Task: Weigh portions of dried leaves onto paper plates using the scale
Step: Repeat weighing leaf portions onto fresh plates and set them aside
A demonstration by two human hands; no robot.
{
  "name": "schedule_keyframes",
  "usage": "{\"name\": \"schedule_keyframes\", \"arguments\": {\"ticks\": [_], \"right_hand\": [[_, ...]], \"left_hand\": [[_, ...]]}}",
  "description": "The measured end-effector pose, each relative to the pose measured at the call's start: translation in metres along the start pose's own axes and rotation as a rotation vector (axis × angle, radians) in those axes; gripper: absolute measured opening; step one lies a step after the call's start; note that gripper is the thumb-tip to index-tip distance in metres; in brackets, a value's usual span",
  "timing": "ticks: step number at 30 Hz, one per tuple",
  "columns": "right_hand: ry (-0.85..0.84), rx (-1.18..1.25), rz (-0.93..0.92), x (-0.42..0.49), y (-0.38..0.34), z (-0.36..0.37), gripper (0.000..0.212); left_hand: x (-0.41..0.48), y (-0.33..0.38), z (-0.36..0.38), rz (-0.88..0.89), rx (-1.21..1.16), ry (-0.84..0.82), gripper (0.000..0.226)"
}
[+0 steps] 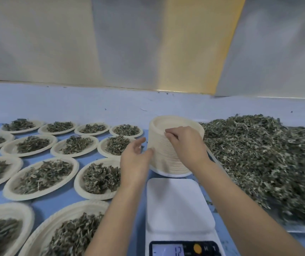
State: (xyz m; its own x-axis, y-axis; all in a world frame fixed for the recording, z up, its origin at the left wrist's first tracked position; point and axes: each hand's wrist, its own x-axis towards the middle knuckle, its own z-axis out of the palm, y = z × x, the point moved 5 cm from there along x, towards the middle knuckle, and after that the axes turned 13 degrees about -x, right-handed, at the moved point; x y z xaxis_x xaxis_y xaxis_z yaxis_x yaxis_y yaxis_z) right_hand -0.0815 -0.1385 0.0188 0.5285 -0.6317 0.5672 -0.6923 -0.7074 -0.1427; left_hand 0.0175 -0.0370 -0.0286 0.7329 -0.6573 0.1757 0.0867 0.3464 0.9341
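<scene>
While the left hand [133,159] braces, fingers spread, the plate stack [166,161] just past the scale's [179,200] far edge, the right hand [184,143] pinches the top plate [159,124] at its rim, probably light, bendy and clinging

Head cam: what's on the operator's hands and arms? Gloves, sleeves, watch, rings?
Nothing worn that shows. The left hand and right hand have no gloves. The left forearm and right forearm are uncovered to the frame edge, with no sleeve or cuff in view. No watch, band or ring is visible.
</scene>
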Motion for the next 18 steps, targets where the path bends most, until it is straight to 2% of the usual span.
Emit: {"name": "schedule_keyframes", "arguments": {"ticks": [5,7,10,13,18], "right_hand": [[-0.01,-0.065,-0.049,0.003,-0.005,0.0,0.03],[-0.02,-0.044,-0.054,0.003,-0.004,-0.001,0.03],[-0.038,-0.092,-0.073,0.004,-0.003,0.0,0.031],[-0.026,-0.118,-0.076,0.005,-0.002,0.003,0.032],[0.088,-0.08,-0.066,0.005,-0.003,0.005,0.028]], "left_hand": [[0.003,-0.003,-0.005,-0.002,0.019,0.029,0.023],[0.002,-0.004,-0.005,-0.012,0.025,0.042,0.005],[0.003,-0.01,-0.006,-0.081,0.023,0.052,0.022],[0.005,-0.013,-0.004,-0.145,-0.026,0.052,0.027],[0.004,-0.011,0.002,-0.184,-0.055,0.029,0.039]]}}
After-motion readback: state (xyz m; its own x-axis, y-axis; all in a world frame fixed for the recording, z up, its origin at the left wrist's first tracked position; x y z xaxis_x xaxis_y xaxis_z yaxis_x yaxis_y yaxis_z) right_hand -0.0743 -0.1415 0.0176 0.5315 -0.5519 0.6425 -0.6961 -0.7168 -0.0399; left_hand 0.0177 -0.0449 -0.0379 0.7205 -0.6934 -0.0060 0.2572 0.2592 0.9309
